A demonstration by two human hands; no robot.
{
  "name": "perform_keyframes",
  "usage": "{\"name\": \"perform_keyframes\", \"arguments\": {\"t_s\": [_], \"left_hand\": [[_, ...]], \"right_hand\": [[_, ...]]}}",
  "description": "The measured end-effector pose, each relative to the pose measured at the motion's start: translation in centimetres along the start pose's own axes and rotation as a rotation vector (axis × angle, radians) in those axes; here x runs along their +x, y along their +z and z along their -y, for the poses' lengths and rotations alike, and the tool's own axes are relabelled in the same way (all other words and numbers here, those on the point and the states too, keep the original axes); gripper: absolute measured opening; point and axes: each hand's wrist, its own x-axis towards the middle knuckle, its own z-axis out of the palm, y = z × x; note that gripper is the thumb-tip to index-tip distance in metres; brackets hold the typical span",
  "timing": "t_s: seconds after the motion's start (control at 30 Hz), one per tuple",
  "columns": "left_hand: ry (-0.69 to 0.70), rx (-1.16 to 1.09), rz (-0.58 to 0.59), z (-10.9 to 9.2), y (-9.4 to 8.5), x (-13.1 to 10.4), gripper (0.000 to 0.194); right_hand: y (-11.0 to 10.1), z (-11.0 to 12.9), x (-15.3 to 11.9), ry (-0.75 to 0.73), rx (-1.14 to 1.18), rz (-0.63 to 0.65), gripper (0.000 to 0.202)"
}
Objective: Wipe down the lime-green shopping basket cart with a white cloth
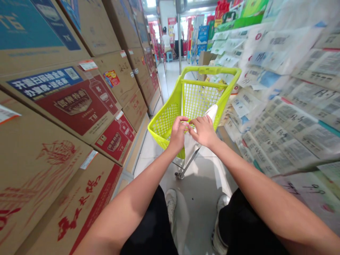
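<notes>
A yellow-green plastic shopping cart (166, 118) with lattice walls stands just ahead of me, tilted in view. Over its near rim drapes a piece of white cloth (190, 147), hanging down outside the basket, with a corner rising on the right. My left hand (177, 134) has its fingers curled and pinched at the upper edge of this cloth. Beside it my right hand (204, 131) is bent over the same edge, thumb and fingers closed on the cloth. The fingertips of both hands nearly meet, and they hide what lies between them.
Stacked cardboard cartons (79, 102) line the left side of the aisle. On the right rise piles of white packaged goods (287, 124) with handwritten prices. Two people (166, 39) are far ahead, near a blue stool (169, 56). A metal pole (180, 46) stands beyond the cart.
</notes>
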Motion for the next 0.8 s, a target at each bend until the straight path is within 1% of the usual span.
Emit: {"name": "perform_keyframes", "arguments": {"t_s": [0.07, 0.13, 0.2, 0.23, 0.27, 0.3, 0.37, 0.4, 0.43, 0.47, 0.53, 0.63, 0.7, 0.8], "left_hand": [[0.144, 0.082, 0.123, -0.9, -0.8, 0.1, 0.025], [0.315, 0.262, 0.252, -1.6, -2.6, 0.4, 0.032], [0.375, 0.511, 0.397, -1.7, -5.1, 1.1, 0.036], [0.368, 0.638, 0.437, -1.5, -6.5, 1.5, 0.037], [0.341, 0.758, 0.400, -0.9, -8.0, 2.0, 0.039], [0.307, 0.856, 0.329, -0.3, -9.4, 2.5, 0.040], [0.256, 0.958, 0.247, 1.4, -12.1, 3.3, 0.042], [0.248, 0.959, 0.268, 2.2, -13.1, 3.5, 0.042], [0.248, 0.948, 0.322, 3.0, -13.9, 3.6, 0.040], [0.257, 0.946, 0.355, 3.6, -14.4, 3.6, 0.039], [0.286, 0.965, 0.411, 4.4, -14.6, 3.2, 0.040], [0.313, 1.000, 0.445, 4.4, -13.5, 2.4, 0.044], [0.298, 0.973, 0.457, 4.0, -12.5, 1.9, 0.043], [0.254, 0.833, 0.468, 3.4, -11.6, 1.7, 0.040]], "right_hand": [[-0.1, 0.3, -0.1, -0.016, -0.006, 0.023, 0.045], [-0.3, 0.2, 0.1, -0.027, -0.006, 0.049, 0.045], [-0.5, -0.3, 0.5, -0.016, -0.007, 0.061, 0.044], [-0.6, -0.6, 0.8, -0.005, -0.009, 0.066, 0.043], [-0.7, -1.0, 1.0, 0.005, -0.011, 0.073, 0.042], [-0.7, -1.3, 1.2, 0.014, -0.010, 0.078, 0.040], [-0.8, -2.1, 1.4, 0.020, 0.009, 0.084, 0.037], [-0.8, -2.4, 1.4, 0.019, 0.025, 0.079, 0.036], [-0.8, -2.7, 1.4, 0.018, 0.040, 0.069, 0.036], [-0.8, -3.0, 1.3, 0.015, 0.053, 0.058, 0.037], [-0.9, -3.3, 1.0, -0.004, 0.059, 0.043, 0.038], [-0.9, -2.5, 0.4, -0.065, 0.016, 0.071, 0.053], [-0.9, -1.1, -0.1, -0.111, -0.034, 0.104, 0.063], [-0.6, 1.7, -1.0, -0.119, -0.133, 0.122, 0.066]]}}
